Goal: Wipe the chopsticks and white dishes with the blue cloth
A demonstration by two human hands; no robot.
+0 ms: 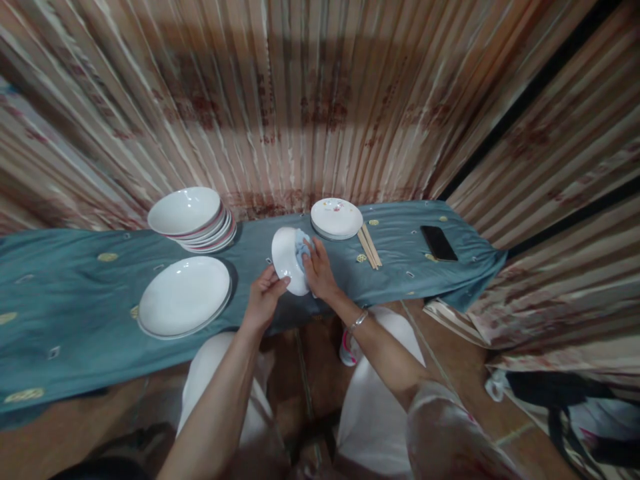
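Observation:
A white bowl (285, 252) is held tilted above the front half of the cloth-covered table. My left hand (265, 293) pinches its lower left rim between thumb and fingers. Against the bowl's right side, my right hand (320, 270) presses a crumpled light blue cloth (302, 247). The fingers of that hand are bent over the cloth and partly hide it. Just behind and to the right of the bowl lie a stack of small flower-patterned plates (336, 219) and several wooden chopsticks (369, 247).
A stack of bowls (185, 212) stands at the back left, with large white plates (184, 297) in front. A black phone (439, 243) lies at the right on the teal tablecloth (90, 280). Curtains (310, 100) hang close behind. A pink-and-white container (349, 350) stands below the table.

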